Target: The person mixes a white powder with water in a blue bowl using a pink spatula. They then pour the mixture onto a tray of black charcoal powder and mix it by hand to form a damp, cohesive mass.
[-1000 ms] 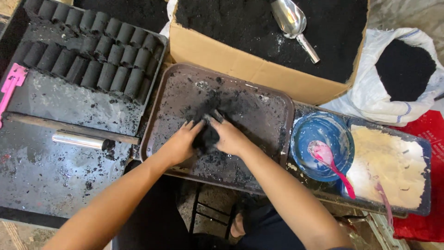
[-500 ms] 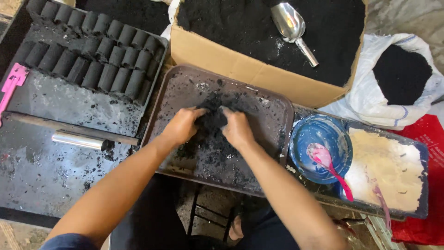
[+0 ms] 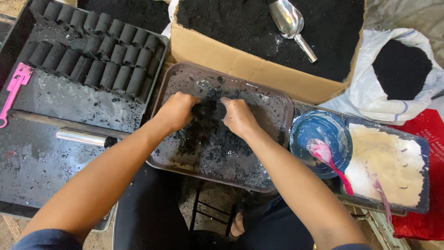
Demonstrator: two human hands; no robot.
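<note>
I see my left hand [image 3: 177,110] and right hand [image 3: 237,115] both down in the brown tray [image 3: 273,104], fingers curled around a lump of black mixture [image 3: 208,110] that sits between them near the middle of the tray. Both hands are closed on that lump, pressing it from either side. Loose black crumbs are smeared over the tray floor below them. To the left lies a dark tray [image 3: 60,99] carrying rows of black cylinders [image 3: 99,60], with a metal tube [image 3: 83,137] below it and a pink tool [image 3: 14,92] at its left edge. Behind is a cardboard box [image 3: 240,69] of black powder with a metal scoop [image 3: 291,23]. At right sit a blue bowl [image 3: 323,127] with a pink spoon [image 3: 328,159], and a tray of pale powder [image 3: 386,162]
</note>
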